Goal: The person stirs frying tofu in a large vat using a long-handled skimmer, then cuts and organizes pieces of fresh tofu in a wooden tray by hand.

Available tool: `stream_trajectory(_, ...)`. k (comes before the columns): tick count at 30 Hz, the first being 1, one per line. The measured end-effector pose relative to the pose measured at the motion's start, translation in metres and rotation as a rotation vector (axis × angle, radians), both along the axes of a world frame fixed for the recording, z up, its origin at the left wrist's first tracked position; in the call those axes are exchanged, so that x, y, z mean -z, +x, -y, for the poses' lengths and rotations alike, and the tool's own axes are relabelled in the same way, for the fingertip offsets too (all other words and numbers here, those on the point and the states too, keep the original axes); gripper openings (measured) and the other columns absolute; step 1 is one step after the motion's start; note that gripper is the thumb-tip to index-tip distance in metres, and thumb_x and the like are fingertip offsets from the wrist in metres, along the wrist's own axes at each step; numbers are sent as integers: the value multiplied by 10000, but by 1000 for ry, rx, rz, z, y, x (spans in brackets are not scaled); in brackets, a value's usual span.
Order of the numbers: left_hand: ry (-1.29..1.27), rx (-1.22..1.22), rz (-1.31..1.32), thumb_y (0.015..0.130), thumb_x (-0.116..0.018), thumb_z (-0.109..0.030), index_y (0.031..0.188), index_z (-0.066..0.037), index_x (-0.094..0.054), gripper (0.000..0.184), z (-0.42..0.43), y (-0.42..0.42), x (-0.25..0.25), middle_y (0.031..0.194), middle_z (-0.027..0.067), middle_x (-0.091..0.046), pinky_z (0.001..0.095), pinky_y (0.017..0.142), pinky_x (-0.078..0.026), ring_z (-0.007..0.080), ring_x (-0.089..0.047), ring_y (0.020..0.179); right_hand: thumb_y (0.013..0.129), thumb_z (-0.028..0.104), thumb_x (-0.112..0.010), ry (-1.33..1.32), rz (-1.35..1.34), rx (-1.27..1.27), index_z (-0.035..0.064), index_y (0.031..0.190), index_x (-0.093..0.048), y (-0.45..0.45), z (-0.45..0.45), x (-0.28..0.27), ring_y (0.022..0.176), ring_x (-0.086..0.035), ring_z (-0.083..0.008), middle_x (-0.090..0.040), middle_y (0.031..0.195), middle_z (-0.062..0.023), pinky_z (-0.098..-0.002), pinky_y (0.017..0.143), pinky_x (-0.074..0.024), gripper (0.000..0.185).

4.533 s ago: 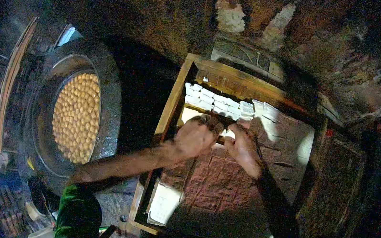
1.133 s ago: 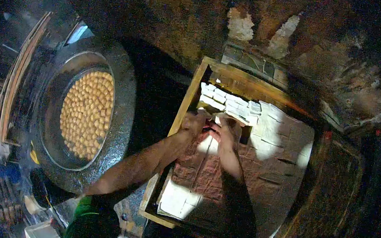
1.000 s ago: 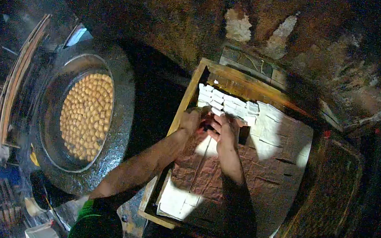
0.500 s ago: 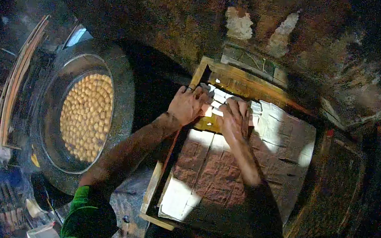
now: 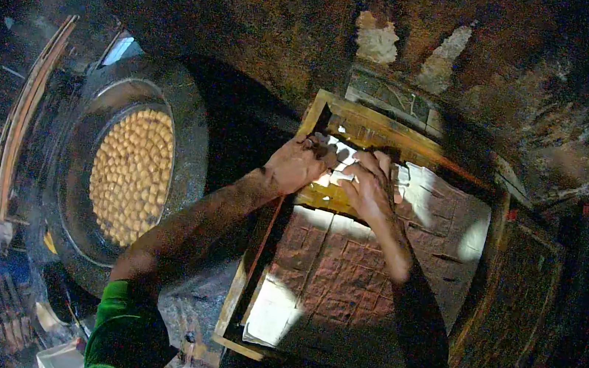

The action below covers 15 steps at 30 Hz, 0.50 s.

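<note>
Head camera: the one view, worn on the person's head, facing forward and steeply down.
Hands: left hand and right hand near mid-picture, seen from behind and above.
Green sleeve: enters at the bottom edge, close to the lens.
Wooden tray: right of centre, viewed from above, aslant in the picture.
Pan: left side, viewed from above, its whole mouth in frame.
Wall: across the top, beyond the tray.

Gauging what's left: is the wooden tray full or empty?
Partly full: the tray holds a slab and white pieces, with some bare base between.
</note>
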<state>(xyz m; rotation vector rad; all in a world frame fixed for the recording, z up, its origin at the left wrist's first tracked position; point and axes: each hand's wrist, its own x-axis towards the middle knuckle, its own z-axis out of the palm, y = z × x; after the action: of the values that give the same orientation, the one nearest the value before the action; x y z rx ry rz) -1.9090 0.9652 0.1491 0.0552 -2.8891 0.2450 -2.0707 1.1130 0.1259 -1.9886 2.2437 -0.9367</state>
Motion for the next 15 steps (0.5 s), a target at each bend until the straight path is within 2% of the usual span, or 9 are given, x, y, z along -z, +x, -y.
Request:
stream_trajectory(4, 47, 68, -11, 861, -522, -162, 1235, -76, -527, 384, 17, -11, 7, 997, 103, -638, 401, 842, -467, 276, -624, 917, 699, 229, -777, 64, -22, -25, 57, 917, -661, -1, -1, -3, 1171, -444, -369, -561, 1195, -103, -497, 960, -386, 301)
stream_trajectory(5, 41, 57, 80, 859, -547, -215, 1269, -72, -496, 437, 21, -16, 8, 1041, 114, -632, 419, 882, -447, 283, -604, 991, 699, 229, -777, 67, -23, -25, 57, 917, -661, -1, 0, -2, 1171, -444, -369, -561, 1195, -103, -497, 960, -386, 301)
stream_trajectory(7, 34, 44, 171, 857, -571, -268, 1304, -68, -465, 501, 25, -20, 1, 1084, 125, -626, 437, 923, -427, 291, -583, 1065, 675, 260, -794, 121, -110, 78, 64, 1136, -597, 2, 8, -2, 1179, -439, -335, -532, 1228, -103, -485, 951, -385, 538)
stream_trajectory(8, 15, 10, 160, 828, -603, -361, 1323, -66, -447, 597, 28, -18, -4, 1143, 143, -609, 461, 972, -384, 301, -529, 1150, 675, 260, -794, 120, -108, 77, 64, 1136, -597, 2, 10, -4, 1179, -439, -335, -532, 1228, -103, -485, 951, -385, 538)
stream_trajectory(9, -3, -23, 149, 800, -635, -455, 1342, -63, -429, 701, 32, -16, -6, 1201, 160, -592, 485, 1021, -340, 312, -475, 1234, 658, 277, -810, 182, -81, 71, 52, 1235, -520, 4, 13, -16, 1204, -424, -333, -514, 1267, -119, -476, 964, -363, 684)
stream_trajectory(10, 71, -28, 132, 687, -679, -624, 1348, -48, -437, 910, 41, -18, 6, 1266, 179, -564, 504, 1069, -263, 325, -369, 1326, 640, 294, -826, 245, -56, 66, 40, 1334, -442, 5, 17, -23, 1229, -410, -331, -497, 1306, -135, -467, 977, -342, 832)
stream_trajectory(11, 73, -27, 132, 687, -679, -624, 1348, -48, -437, 910, 48, -23, 11, 1266, 179, -564, 504, 1069, -263, 325, -369, 1326, 640, 294, -826, 246, -57, 67, 40, 1334, -442, 2, 20, -22, 1229, -410, -331, -497, 1306, -135, -467, 977, -342, 832)
stream_trajectory(13, 112, -35, 392, 666, -689, -637, 1365, -41, -430, 954, 50, -30, -1, 1285, 175, -557, 496, 1097, -242, 337, -379, 1324, 603, 344, -843, 375, -167, 8, 22, 1407, -342, -2, 30, -21, 1270, -383, -344, -445, 1371, -168, -474, 1002, -328, 1001)
stream_trajectory(15, 69, -44, 465, 653, -702, -629, 1401, -49, -398, 995, 45, -40, -4, 1322, 168, -542, 500, 1121, -221, 346, -379, 1332, 602, 346, -839, 423, -126, 16, 4, 1412, -319, -5, 41, -21, 1275, -389, -364, -448, 1374, -213, -486, 1032, -324, 1021)
